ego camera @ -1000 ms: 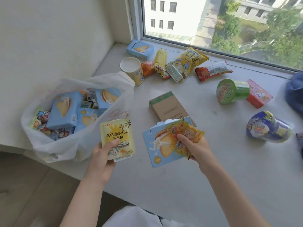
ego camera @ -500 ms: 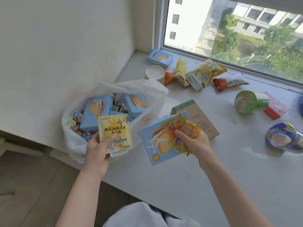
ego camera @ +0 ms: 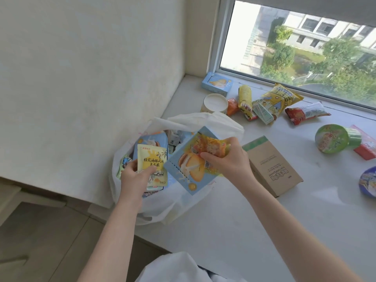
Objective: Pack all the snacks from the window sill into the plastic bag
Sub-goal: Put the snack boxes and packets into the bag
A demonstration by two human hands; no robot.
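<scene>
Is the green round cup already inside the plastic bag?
No, the green round cup lies on its side on the window sill, far right of the plastic bag.

Bright daylight is pouring in through the window at the far right, washing out the pale building outside. Soft shadows are falling toward the near left. The wide lens is bending the edges; everything is looking slightly soft.

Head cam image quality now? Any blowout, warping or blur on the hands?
Head view: daylight through the window blows out the building's left side; wide-angle bends the window frame; soft overall, though print on the yellow pouch in the left hand reads; right hand slightly soft; shadows faint.
</scene>
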